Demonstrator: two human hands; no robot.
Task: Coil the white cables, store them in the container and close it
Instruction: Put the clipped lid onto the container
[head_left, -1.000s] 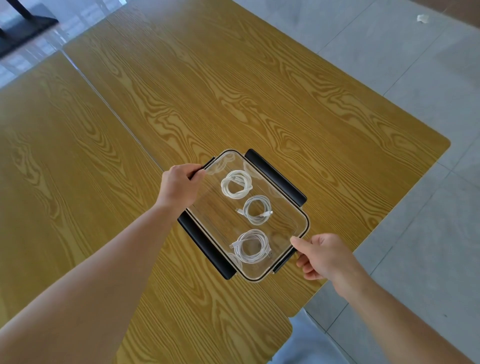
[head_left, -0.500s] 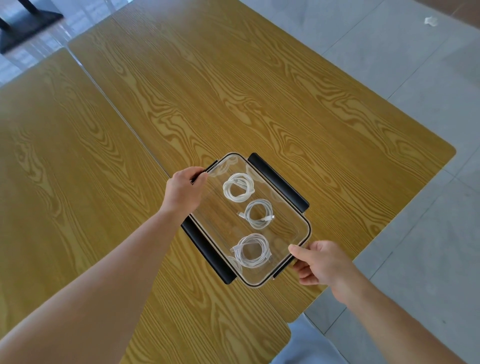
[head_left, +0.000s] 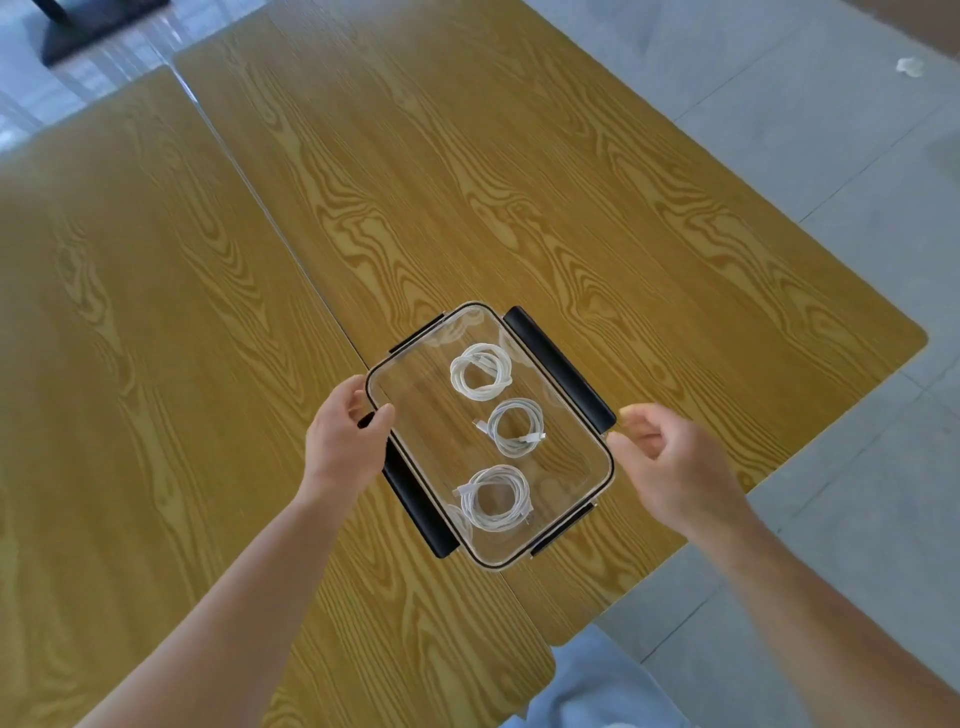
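A clear rectangular container (head_left: 415, 400) lies on the wooden table with its transparent lid on top. Three coiled white cables sit inside in a row: a far cable (head_left: 480, 371), a middle cable (head_left: 517, 427) and a near cable (head_left: 496, 499). Black latches run along both long sides, a left latch (head_left: 422, 512) and a right latch (head_left: 556, 369). My left hand (head_left: 340, 441) pinches the far end of the left latch at the rim. My right hand (head_left: 670, 467) has curled fingers, with thumb and forefinger at the near end of the right latch.
Two wood-grain tables (head_left: 519, 182) stand pushed together, their seam (head_left: 270, 208) passing just left of the container. The table's right edge and grey tiled floor (head_left: 831, 156) are close to my right hand. A black stand base (head_left: 88, 26) sits far left.
My left hand slid from the container's far-left corner down to the left latch. My right hand left the near-right corner and moved up to the right latch's end.
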